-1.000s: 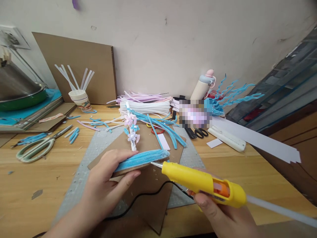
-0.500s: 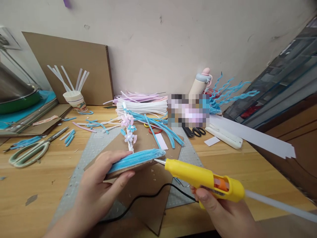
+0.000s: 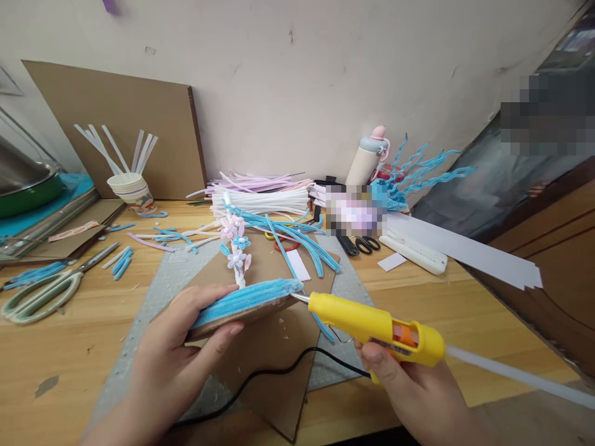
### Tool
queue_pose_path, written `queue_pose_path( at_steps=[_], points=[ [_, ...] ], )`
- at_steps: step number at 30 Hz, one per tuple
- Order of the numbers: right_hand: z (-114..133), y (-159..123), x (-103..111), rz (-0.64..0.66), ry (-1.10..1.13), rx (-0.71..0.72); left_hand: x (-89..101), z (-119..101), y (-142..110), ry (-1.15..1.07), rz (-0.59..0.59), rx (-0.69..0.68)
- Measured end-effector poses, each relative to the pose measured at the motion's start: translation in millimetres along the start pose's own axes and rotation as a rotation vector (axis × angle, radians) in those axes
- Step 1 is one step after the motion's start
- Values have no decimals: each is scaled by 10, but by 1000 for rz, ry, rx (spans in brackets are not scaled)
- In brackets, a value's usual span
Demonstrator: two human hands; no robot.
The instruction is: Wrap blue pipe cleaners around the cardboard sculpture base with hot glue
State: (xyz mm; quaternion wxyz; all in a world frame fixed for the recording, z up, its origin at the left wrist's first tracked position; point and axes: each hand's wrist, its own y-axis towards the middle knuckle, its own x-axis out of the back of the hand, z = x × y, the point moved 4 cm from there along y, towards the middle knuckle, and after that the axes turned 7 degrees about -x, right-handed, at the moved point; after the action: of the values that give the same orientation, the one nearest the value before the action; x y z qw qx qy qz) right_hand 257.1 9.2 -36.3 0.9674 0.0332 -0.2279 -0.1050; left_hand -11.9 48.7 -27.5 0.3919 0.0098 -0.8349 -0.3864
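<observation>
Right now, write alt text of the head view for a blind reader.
The right hand points a yellow glue gun at the edge of a blue-topped cardboard piece held in the left hand. Around them, pipe cleaners, scissors and a bottle are on a wooden table.

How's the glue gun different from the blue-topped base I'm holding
The glue gun is yellow with a metal nozzle; the base is blue and fuzzy over brown cardboard. Your right hand grips the gun, your left hand the base. Both are held above the table.
</observation>
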Motion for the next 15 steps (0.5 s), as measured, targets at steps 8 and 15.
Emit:
queue_pose_path(
  at_steps=[8, 15],
  points=[
    [123, 38, 76, 133, -166, 218, -23, 35, -4, 0, 22, 8],
    [227, 1, 169, 55, -146, 298, -4, 30, -3, -12, -19, 33]
  ],
)
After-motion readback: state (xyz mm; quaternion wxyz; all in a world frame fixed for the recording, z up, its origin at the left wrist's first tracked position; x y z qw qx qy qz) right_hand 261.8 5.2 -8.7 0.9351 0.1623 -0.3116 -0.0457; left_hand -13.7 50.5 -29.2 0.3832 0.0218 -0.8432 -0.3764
